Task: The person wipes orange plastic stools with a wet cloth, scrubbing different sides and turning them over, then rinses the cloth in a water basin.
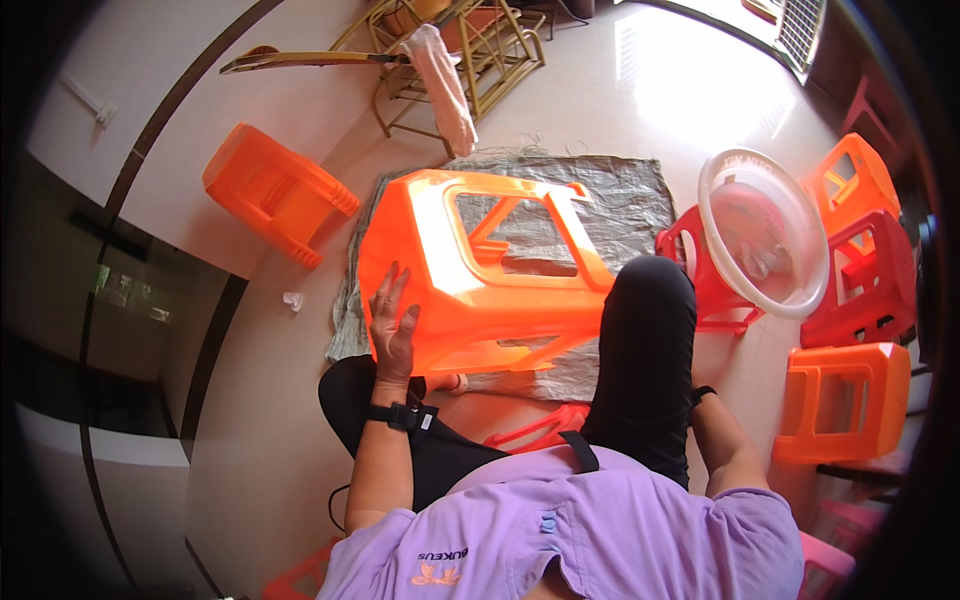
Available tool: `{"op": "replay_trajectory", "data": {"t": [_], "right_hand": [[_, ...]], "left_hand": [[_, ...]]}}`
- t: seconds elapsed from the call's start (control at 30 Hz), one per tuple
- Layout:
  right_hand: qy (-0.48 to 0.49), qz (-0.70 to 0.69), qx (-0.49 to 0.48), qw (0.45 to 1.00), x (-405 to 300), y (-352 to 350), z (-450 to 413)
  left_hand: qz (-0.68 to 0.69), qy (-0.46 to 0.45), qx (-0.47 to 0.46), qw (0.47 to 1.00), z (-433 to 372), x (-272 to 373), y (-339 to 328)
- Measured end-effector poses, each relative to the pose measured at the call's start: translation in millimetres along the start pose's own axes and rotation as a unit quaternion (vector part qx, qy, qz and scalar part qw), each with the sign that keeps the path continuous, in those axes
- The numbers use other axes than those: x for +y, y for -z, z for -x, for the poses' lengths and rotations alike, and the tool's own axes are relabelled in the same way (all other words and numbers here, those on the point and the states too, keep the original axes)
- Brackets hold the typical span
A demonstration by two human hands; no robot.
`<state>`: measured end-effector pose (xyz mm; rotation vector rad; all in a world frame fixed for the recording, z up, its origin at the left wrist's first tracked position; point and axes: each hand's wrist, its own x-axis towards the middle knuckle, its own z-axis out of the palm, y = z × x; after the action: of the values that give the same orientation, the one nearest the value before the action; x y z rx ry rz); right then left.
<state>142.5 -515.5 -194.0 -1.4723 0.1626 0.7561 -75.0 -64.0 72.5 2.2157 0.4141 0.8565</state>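
An orange plastic stool [517, 296] lies on its side before me, its seat towards the left and its legs towards the right. My left hand [394, 322] rests on the corner of its seat, the fingers spread flat on the plastic and not wrapped around it. A grey woven plastic sheet [630, 187] is spread on the floor beneath the stool. The stool's leg end is close to my raised right knee. Behind that leg, my right hand is hidden; only the forearm and a dark wristband show.
A pale plastic basin [814, 277] with something wet-looking inside stands on a red stool [690, 232]. More orange stools [847, 405] and a red stool [870, 277] line the right. Another orange stool [274, 191] lies at left. A metal-framed rack [487, 67] stands ahead.
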Motion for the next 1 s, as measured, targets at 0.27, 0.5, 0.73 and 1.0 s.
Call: {"op": "replay_trajectory", "data": {"t": [0.27,0.5,0.73,1.0], "right_hand": [[0.008,-0.038,0.008,0.999,-7,-3,8],[0.025,-0.114,0.011,0.993,-23,-7,21],[0.040,-0.126,0.035,0.991,-30,-24,11],[0.003,0.053,0.051,0.997,5,-9,-10]], "left_hand": [[0.029,0.004,0.006,1.000,1,-5,-2],[0.021,0.006,0.007,1.000,0,-3,-2],[0.026,-0.002,0.004,1.000,1,-2,-3],[0.041,-0.003,-0.001,0.999,2,-3,-6]]}}
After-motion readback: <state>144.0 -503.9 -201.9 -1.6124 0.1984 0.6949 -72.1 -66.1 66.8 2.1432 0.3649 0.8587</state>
